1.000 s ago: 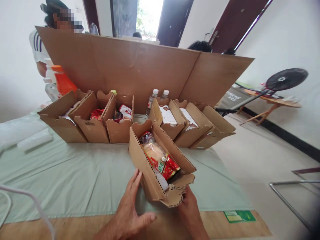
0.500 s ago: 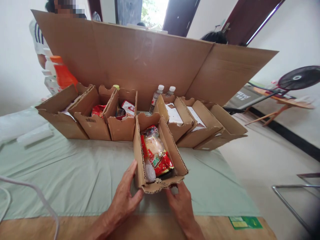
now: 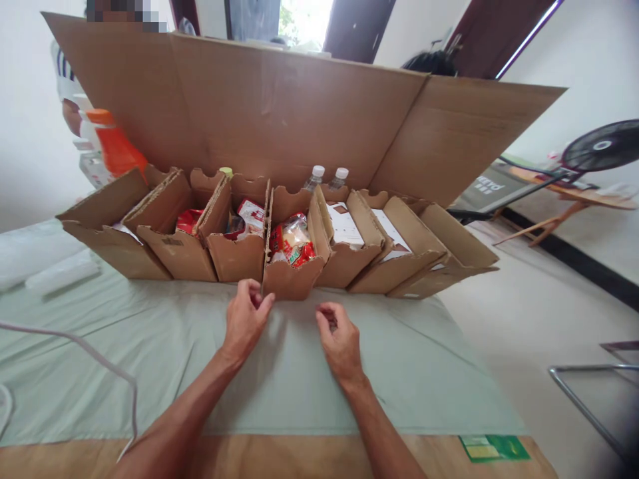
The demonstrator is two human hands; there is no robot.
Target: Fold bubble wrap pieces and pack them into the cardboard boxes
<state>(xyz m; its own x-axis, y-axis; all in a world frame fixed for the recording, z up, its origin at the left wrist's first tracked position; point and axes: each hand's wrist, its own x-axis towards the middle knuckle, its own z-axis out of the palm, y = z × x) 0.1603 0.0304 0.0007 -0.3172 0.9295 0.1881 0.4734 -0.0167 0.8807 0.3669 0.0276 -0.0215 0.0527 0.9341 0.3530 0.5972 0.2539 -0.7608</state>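
The snack-filled box (image 3: 292,256) now sits slotted into the row of boxes (image 3: 184,246); left hand (image 3: 244,322) and right hand (image 3: 339,339) have let go, fingers loosely curled, empty.

Both forearms extend forward from the near edge of the bench, bare, converging slightly toward the centre. The left hand (image 3: 244,320) is palm down, its fingers (image 3: 263,305) curled loosely inward, thumb and forefinger tips close together, holding nothing. The right hand (image 3: 340,340) lies just beside it, apart, also palm down, fingers bent under and empty.
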